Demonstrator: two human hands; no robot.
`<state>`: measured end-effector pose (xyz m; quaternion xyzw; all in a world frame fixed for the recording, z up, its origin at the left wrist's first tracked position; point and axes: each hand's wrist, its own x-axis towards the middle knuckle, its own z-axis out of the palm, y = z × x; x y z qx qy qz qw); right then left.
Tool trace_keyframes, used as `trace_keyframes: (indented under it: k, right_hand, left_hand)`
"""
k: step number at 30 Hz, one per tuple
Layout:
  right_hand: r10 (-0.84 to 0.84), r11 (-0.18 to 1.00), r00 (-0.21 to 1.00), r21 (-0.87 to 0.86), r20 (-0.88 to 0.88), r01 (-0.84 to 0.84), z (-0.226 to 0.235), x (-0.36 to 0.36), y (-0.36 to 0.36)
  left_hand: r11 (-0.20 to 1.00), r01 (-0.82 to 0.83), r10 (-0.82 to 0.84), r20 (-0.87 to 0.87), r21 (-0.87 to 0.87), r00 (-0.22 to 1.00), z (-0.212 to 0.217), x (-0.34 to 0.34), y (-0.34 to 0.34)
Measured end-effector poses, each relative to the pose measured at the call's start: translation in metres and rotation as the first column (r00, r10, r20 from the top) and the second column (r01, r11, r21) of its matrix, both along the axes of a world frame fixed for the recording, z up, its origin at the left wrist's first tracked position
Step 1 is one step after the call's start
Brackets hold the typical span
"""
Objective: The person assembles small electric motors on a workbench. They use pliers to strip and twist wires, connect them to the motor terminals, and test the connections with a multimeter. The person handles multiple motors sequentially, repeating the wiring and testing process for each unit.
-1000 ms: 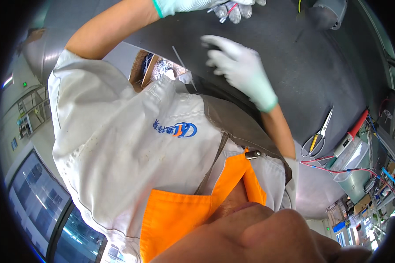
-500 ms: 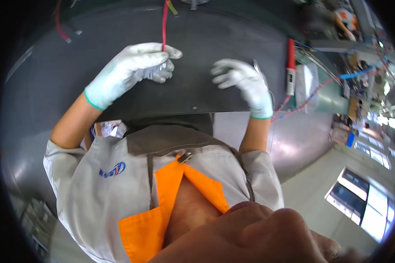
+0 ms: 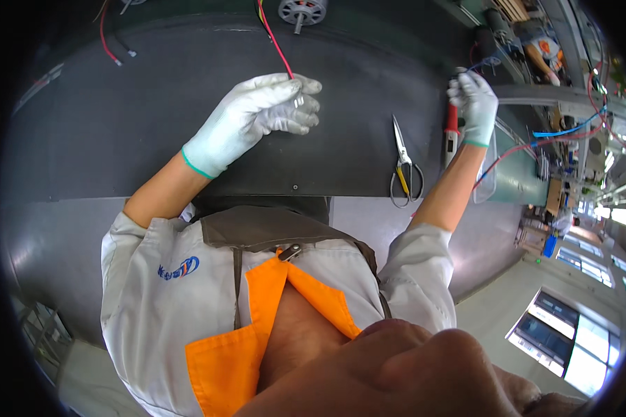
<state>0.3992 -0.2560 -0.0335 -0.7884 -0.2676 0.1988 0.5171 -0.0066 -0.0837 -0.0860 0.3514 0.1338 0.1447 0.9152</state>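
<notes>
Both of my hands wear white gloves with green cuffs. My left hand (image 3: 268,115) pinches the end of a red wire (image 3: 277,48) between thumb and fingers. Yellow and black wires run beside it from the far edge, near a motor (image 3: 302,12) with its shaft toward me. Small pale ends show under my left fingertips. At the right, my right hand (image 3: 476,108) is curled at the far end of a red-and-grey tool (image 3: 452,128). Something dark shows at its fingertips, too small to name. A pair of scissors (image 3: 402,163) lies between my hands, points away from me.
The dark work table (image 3: 139,139) has its near edge just in front of me. Another red wire (image 3: 106,42) with a connector lies at the far left. A clear plastic tray (image 3: 488,174) stands beyond my right forearm. Red and blue cords (image 3: 570,130) hang at the right.
My right hand has moved right and away, from beside the scissors to the red-and-grey tool's far end. My left hand has shifted right with the red wire. More of the motor shows.
</notes>
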Motion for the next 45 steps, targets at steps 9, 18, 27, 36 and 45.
trace_keyframes:
  k: [9, 18, 27, 36, 45]
  right_hand:
    - [0.423, 0.906, 0.815, 0.209, -0.397, -0.368, -0.032, -0.205, 0.024]
    - [0.571, 0.796, 0.776, 0.414, -0.269, -0.443, -0.055, -0.253, 0.014]
    - [0.576, 0.750, 0.735, 0.590, -0.359, -0.299, -0.041, -0.259, 0.037]
    - [0.693, 0.643, 0.608, 0.714, -0.388, -0.278, -0.052, -0.249, 0.033]
    - [0.675, 0.625, 0.644, 0.743, -0.361, -0.239, -0.054, -0.255, 0.035]
  left_hand:
    - [0.989, -0.144, 0.146, 0.049, -0.037, 0.988, -0.017, 0.018, 0.009]
    - [0.977, -0.211, 0.211, -0.012, 0.046, 0.977, -0.007, 0.018, 0.002]
    - [0.983, -0.181, 0.182, 0.065, -0.020, 0.981, -0.003, 0.021, -0.009]
    - [0.984, -0.144, 0.154, 0.098, -0.102, 0.983, -0.001, 0.020, -0.011]
    - [0.984, -0.129, 0.147, 0.147, -0.126, 0.978, -0.002, 0.022, -0.020]
